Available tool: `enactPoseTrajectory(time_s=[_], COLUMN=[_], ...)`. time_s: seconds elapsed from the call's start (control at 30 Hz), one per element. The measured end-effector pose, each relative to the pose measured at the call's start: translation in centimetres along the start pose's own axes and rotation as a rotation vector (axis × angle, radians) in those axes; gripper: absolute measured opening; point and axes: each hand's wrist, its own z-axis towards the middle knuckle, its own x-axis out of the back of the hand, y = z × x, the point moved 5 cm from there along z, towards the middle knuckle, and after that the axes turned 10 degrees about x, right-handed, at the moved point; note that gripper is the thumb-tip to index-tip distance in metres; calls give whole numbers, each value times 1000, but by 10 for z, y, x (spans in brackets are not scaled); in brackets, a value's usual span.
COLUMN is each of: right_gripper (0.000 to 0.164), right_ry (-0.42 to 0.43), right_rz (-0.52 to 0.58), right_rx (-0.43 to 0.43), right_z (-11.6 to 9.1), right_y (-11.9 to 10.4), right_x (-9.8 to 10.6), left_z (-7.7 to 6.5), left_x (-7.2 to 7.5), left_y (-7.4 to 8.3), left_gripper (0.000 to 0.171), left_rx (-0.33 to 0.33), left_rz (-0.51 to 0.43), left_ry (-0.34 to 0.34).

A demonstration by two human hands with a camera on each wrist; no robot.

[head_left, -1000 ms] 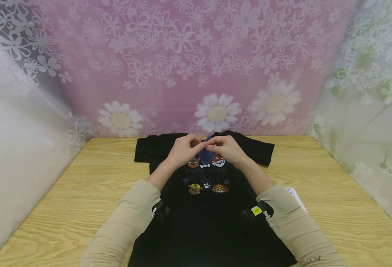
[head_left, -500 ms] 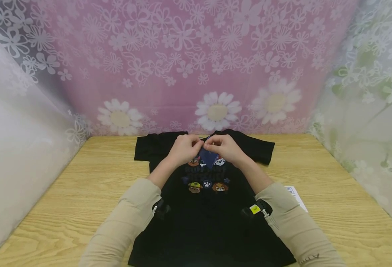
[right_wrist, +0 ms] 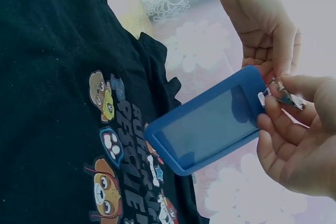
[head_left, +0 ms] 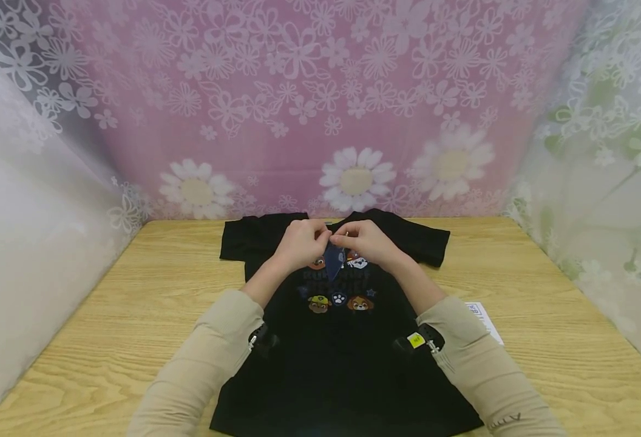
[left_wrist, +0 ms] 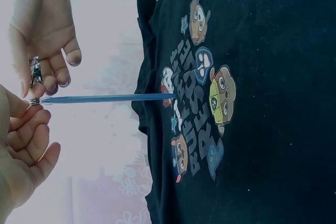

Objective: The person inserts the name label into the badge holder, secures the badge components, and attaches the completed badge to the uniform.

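A blue badge holder (right_wrist: pixel 210 124) with a clear window hangs over a black T-shirt (head_left: pixel 342 376) with cartoon dog faces. At its top sits a metal clip (right_wrist: pixel 289 97), held between both hands. My left hand (head_left: pixel 301 246) pinches the small ring and strap end where clip and holder join. My right hand (head_left: pixel 372 246) grips the clip between thumb and fingers. The left wrist view shows the holder edge-on, like a thin blue bar, below the clip (left_wrist: pixel 35 71). The T-shirt lies flat, collar at the far side and sleeves spread.
The shirt covers the middle of a wood-grain table (head_left: pixel 107 340). A white printed card (head_left: pixel 487 323) lies to the right, partly under my right forearm. A pink floral curtain (head_left: pixel 277 145) closes off the back, and pale sheets hang at both sides.
The blue badge holder has swung and twisted, first broad and slanted, now narrower and hanging more to the left. Both hands stay close together in almost the same place.
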Motion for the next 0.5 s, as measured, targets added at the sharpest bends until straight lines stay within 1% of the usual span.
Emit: enactPoseTrajectory(time_s=[0.07,0.13,0.2,0.37,0.43,0.5], right_gripper=[23,21,19,18,19,18], right_ry=[-8,-10,-9,-5,-8,-13], right_rz=[-22,-38,-37,-7,9,12], right_rx=[10,23,32,22,22,31], right_z=[1,0,0,-2,-3,-4], right_y=[-1,-3,-3,0,-1,-2], right_x=[1,1,1,3,3,4], left_z=[0,0,1,1,0,-1], left_x=[0,-1,-2,-10,-12,-13], left_y=[0,0,-1,-4,-5,-6], left_gripper=[21,21,20,21,22,24], left_rx=[10,30,55,124,142,146], left_rz=[-1,-10,-33,-118,-139,-147], left_ry=[-9,-34,-77,-223,-257,-270])
